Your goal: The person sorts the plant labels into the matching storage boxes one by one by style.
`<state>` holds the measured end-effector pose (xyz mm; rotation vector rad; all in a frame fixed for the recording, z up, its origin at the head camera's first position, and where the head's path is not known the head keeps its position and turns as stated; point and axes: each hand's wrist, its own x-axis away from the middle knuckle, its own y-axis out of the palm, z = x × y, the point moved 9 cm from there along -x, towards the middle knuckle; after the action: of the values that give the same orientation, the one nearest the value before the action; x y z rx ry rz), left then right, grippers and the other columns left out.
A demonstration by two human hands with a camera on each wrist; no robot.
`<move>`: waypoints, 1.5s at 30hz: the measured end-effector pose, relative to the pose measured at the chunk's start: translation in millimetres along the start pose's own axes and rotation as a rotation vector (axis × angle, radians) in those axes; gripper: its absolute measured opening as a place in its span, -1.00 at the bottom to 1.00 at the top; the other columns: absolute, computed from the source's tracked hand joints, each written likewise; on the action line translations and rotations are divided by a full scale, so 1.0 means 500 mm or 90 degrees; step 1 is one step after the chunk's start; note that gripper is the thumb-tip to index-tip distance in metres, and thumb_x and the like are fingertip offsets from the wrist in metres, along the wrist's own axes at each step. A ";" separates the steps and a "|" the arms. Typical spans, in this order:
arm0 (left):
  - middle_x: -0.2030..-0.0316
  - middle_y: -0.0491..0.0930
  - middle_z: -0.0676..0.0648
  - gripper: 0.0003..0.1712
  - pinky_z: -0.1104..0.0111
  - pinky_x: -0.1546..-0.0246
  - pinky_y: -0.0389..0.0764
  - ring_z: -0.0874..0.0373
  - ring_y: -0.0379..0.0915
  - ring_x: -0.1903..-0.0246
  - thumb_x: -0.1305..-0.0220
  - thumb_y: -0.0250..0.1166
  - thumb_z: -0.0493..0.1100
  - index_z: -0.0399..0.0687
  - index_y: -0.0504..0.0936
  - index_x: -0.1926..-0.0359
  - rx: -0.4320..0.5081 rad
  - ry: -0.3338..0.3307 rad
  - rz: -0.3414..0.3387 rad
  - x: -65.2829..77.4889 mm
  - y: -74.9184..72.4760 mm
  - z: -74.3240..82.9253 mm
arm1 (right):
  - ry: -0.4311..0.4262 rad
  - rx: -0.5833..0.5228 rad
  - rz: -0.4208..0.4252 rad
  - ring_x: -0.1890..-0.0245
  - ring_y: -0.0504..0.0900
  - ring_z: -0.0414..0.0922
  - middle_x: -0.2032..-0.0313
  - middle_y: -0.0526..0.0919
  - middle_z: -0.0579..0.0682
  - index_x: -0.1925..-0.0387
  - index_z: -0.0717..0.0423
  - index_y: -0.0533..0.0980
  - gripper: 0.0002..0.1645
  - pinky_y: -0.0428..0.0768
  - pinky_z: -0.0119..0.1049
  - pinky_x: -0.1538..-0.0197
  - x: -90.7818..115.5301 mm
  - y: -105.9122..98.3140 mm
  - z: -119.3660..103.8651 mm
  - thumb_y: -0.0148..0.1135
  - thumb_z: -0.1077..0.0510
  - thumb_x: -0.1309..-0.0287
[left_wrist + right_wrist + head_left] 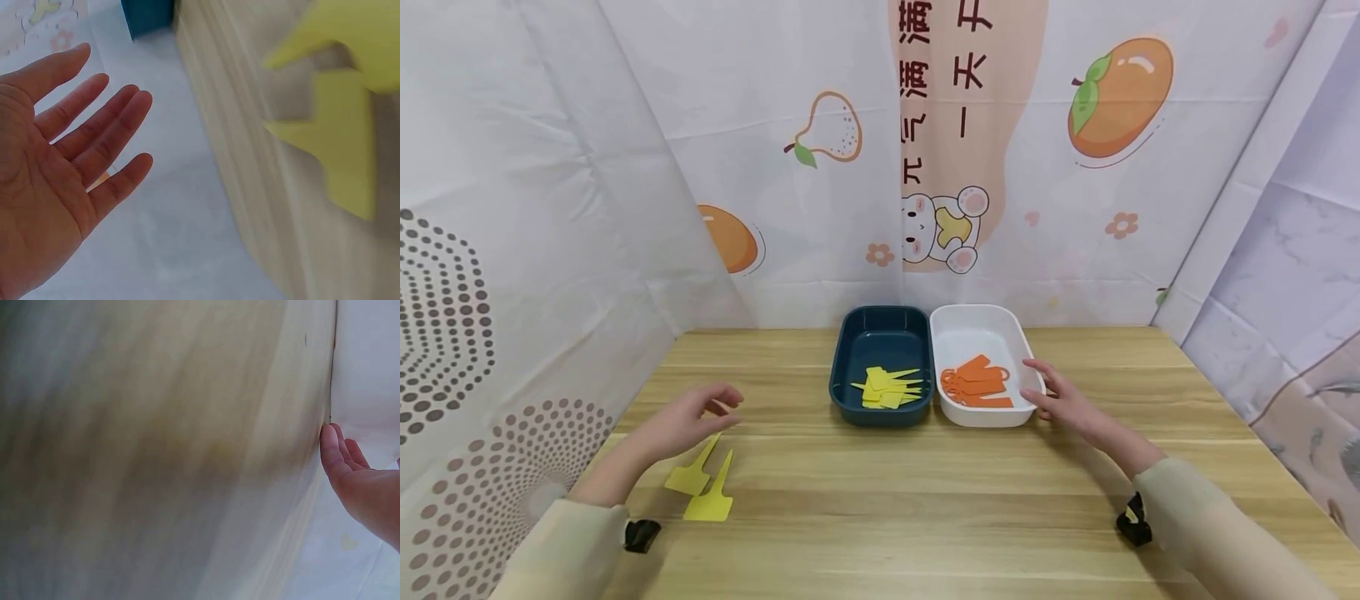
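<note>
Above two yellow T-shaped plant labels (709, 505) on the left of the table, my left hand (700, 414) hovers with nothing in it. The left wrist view shows this hand (75, 150) with its fingers spread, apart from the labels (344, 137). At the right side of the white tray (1024, 350), my right hand (1063, 406) has its fingertips right at the rim. Its fingers (334, 453) look fairly straight against the tray's outer wall in the right wrist view. Several orange tags (977, 387) with loops lie inside that tray.
A dark teal tray (844, 367) stands left of the white one, holding a pile of yellow labels (887, 387). Both trays sit near the back of the wooden table (880, 517). A printed curtain (820, 217) hangs behind, with more cloth at both sides.
</note>
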<state>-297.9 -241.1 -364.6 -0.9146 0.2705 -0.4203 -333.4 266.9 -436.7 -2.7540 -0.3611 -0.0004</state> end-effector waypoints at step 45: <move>0.21 0.55 -0.13 -0.35 0.09 0.16 0.52 -0.03 0.46 0.19 0.18 0.62 -0.13 -0.36 0.53 0.09 -0.036 -0.113 0.043 0.120 0.040 -0.150 | -0.006 0.009 0.003 0.23 0.48 -0.05 -0.10 0.28 0.46 -0.45 0.21 -0.02 -0.23 0.52 -0.36 0.31 0.000 0.001 0.005 0.10 0.14 -0.40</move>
<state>-269.9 -311.1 -427.6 -0.9891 0.1511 -0.2674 -333.5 267.5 -438.9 -2.7421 -0.3562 0.0159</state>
